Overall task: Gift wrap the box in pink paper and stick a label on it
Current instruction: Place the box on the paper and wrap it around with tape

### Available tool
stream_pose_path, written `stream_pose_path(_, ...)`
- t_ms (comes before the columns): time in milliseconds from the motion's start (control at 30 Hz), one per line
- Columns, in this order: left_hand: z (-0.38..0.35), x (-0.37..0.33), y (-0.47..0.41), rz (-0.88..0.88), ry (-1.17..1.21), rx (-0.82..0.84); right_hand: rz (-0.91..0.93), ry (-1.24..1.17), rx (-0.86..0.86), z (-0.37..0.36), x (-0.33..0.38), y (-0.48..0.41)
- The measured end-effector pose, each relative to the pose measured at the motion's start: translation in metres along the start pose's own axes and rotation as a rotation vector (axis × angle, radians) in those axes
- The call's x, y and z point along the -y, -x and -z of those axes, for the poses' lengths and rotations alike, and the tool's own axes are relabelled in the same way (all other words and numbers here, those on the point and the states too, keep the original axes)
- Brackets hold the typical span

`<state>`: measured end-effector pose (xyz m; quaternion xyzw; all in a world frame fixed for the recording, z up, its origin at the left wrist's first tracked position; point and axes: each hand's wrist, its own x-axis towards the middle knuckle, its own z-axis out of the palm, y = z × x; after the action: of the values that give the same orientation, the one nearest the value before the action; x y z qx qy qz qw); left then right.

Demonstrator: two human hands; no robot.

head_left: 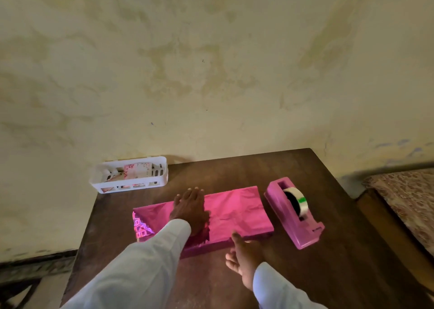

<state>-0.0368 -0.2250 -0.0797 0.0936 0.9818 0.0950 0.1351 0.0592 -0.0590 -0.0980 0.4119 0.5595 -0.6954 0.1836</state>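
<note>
A single view is supplied, taken by a wide-angle camera worn on the head. It is aimed forward and downward, so that the table [234, 172] is seen from above its near edge and fills the lower half, while the stained wall [211, 62] behind it fills the upper half. The left hand [189, 206] and right hand [246, 259] are caught at close range, their sleeves entering from the bottom edge. The pink-wrapped box [237, 212] is framed just below the middle, with the tape dispenser [296, 214] to its right and the white basket [131, 187] at the table's far left corner.
</note>
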Motion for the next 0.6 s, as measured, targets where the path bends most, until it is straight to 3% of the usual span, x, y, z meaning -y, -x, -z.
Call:
stream_pose_path(133,0.003,-0.002,-0.017,0.072,-0.1,0.086,0.032,-0.024,-0.031,-0.001,0.004,-0.006)
stream_pose_path(300,0.001,0.003,0.006,0.216,-0.069,0.025,0.168,0.077,-0.08,0.013,0.019,-0.019)
stream_pose_path(400,-0.012,0.014,0.015,0.316,0.188,0.1,0.256,0.149,-0.077,0.019,0.025,-0.032)
stream_pose_path(533,-0.022,0.02,0.015,0.427,0.65,0.03,0.23,0.139,-0.072,0.016,0.027,-0.047)
stream_pose_path(600,-0.023,0.016,0.016,0.45,0.724,0.076,0.251,0.181,-0.071,0.013,0.025,-0.054)
